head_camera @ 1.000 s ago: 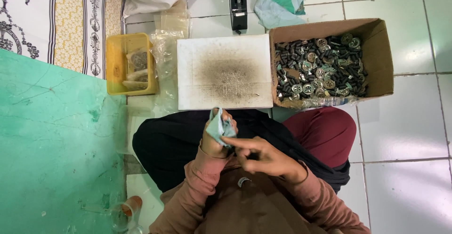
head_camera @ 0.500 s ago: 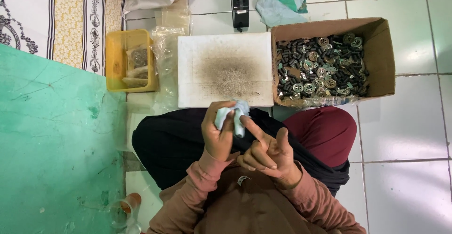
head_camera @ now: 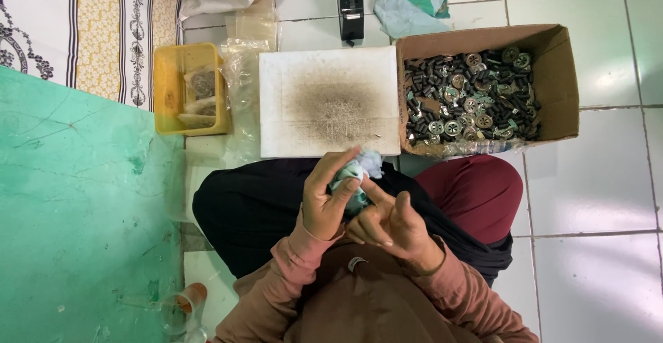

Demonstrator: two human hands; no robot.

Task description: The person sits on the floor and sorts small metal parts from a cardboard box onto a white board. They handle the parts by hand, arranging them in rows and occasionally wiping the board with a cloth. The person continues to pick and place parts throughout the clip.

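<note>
A green floor mat (head_camera: 76, 212) was spread to the left, a stained white board (head_camera: 330, 101) laid ahead on the tiled floor (head_camera: 594, 198), and a cardboard box (head_camera: 552, 60) of dark metal parts set to its right. A pale blue-green cloth (head_camera: 359, 174) was held above the lap, its long axis tilted up-right, bunched end towards the board. It was enclosed by the left hand (head_camera: 324, 201) in a tight grip; the right hand (head_camera: 390, 222), fingers partly curled, touched its lower end.

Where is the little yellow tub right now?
The yellow tub sits on the floor at upper left of the head view, just left of the white board.
</note>
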